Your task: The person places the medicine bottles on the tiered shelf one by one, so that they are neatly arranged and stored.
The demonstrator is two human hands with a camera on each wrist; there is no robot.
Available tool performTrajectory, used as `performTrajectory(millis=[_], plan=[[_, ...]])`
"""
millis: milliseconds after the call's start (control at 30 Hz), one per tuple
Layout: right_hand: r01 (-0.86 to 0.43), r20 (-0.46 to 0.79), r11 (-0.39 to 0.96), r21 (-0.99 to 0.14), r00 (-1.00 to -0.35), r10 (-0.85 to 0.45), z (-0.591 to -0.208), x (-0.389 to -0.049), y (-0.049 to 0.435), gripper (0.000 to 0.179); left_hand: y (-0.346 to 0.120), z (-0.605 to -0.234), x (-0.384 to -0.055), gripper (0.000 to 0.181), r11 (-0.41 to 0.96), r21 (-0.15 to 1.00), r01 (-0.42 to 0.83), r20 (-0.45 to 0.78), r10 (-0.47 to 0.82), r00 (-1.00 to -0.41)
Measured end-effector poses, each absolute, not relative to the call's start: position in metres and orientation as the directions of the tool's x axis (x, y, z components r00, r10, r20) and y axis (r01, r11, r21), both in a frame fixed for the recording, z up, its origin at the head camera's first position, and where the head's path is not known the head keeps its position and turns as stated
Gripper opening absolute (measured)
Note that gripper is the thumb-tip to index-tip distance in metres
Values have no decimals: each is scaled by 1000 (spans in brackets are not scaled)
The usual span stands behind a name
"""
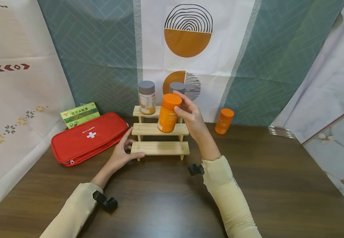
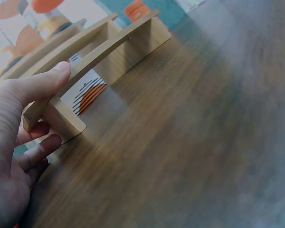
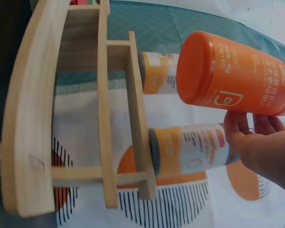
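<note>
My right hand (image 1: 194,118) holds an orange supplement bottle (image 1: 167,119) near its cap, thumb and fingers on either side. The bottle is upright in front of the upper part of a three-step wooden stand (image 1: 160,148); in the right wrist view, a gap shows between the orange bottle (image 3: 247,76) and the steps. At the stand's left end my left hand (image 1: 122,152) grips the lowest step, its thumb (image 2: 54,78) on top and fingers lower at the side. Two grey-lidded bottles stand on the top step, the left one (image 1: 147,99) in full and the right one (image 1: 177,87) mostly hidden.
Left of the stand, a red first-aid pouch (image 1: 90,138) lies on the dark wooden table (image 1: 154,201). A green medicine box (image 1: 81,114) leans behind it. Another orange bottle (image 1: 224,122) stands to the right, near the fabric backdrop (image 1: 279,66). A metal piece (image 1: 281,132) lies farther right.
</note>
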State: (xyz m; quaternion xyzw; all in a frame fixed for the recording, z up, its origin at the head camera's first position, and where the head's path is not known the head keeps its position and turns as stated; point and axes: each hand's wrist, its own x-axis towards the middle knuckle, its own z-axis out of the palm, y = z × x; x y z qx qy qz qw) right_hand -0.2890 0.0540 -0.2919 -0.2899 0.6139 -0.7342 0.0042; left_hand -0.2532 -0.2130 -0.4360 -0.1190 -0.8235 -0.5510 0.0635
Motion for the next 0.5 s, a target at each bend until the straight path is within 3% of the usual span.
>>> performTrajectory(millis=[500], plan=[[-348, 394, -187, -919, -834, -386, -305, -301, 14, 55, -215, -437, -254, 107, 368, 891, 265, 230, 137, -964]])
